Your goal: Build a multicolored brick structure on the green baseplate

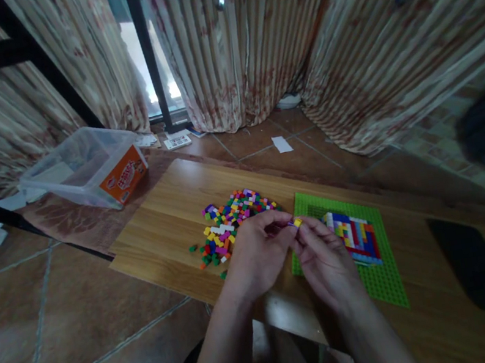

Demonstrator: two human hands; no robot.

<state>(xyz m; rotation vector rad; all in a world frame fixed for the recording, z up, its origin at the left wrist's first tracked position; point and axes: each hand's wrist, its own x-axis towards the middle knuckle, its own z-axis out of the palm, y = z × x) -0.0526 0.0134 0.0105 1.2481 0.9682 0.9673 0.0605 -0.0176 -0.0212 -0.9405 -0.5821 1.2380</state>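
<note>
Close together over the table, my two hands meet fingertip to fingertip. My left hand [259,253] is closed in a pinch at a small yellow toy brick [297,222], where a bit of purple also shows. The fingers of my right hand [327,260] are closed on the same yellow brick from the other side. Whether yellow and purple are joined is too small to tell. Partly behind my right hand lies a green baseplate [392,280] bearing a built block of multicoloured bricks [356,237]. Left of my hands spreads a pile of loose bricks [229,214], partly hidden by my left hand.
The wooden table [156,220] runs across the view. On its right side lies a dark flat pad [480,265]. A clear plastic bin [77,166] with an orange label stands beyond the table's left end. Striped curtains [246,38] hang behind, and paper [281,144] lies on the floor.
</note>
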